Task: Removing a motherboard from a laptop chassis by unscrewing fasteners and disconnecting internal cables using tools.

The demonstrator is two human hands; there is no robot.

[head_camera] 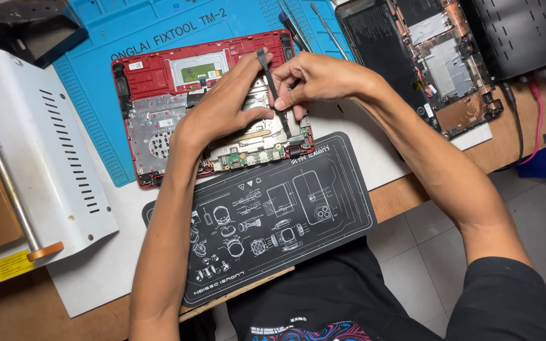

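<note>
An opened red laptop base (150, 79) lies on a blue work mat (102, 107), its metal plate and green board strip exposed. My left hand (222, 107) rests flat on the laptop's inner parts, fingers spread over the right half. My right hand (314, 79) pinches a thin black pry tool (265, 66) that stands nearly upright over the laptop's right side, tip down among the parts. Both hands meet above the board.
A black mat with white line drawings (266, 215) lies near the front edge. A second opened laptop (431, 57) sits at the back right. A white metal machine cover (39, 151) stands left. Thin metal tools (323, 25) lie behind the red laptop.
</note>
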